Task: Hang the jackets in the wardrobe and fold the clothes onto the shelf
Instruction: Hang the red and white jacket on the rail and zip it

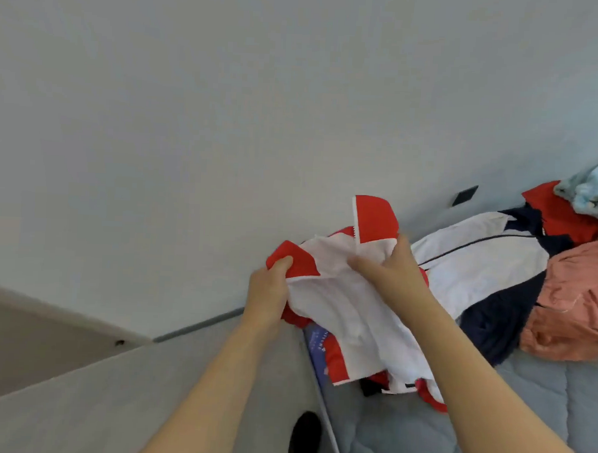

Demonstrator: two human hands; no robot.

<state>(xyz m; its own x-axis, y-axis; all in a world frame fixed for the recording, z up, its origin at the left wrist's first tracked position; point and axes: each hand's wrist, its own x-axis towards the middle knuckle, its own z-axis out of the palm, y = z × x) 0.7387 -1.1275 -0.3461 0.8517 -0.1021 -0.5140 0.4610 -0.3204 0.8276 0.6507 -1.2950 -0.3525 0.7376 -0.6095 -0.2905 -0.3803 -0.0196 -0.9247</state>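
I hold a red and white jacket (342, 307) up over the edge of the bed. My left hand (269, 293) grips its red collar end on the left. My right hand (391, 268) grips the other side of the collar, just below a red panel with a white zip edge. The rest of the jacket hangs down between my forearms. A white, navy and red jacket (487, 265) lies spread flat on the bed to the right.
A grey quilted bed (522, 417) fills the lower right. A salmon-pink garment (582, 300) and a light blue fluffy one (594, 191) lie at the far right. A pale wall is ahead, with a dark socket (464, 195). A beige surface (28, 344) sits at lower left.
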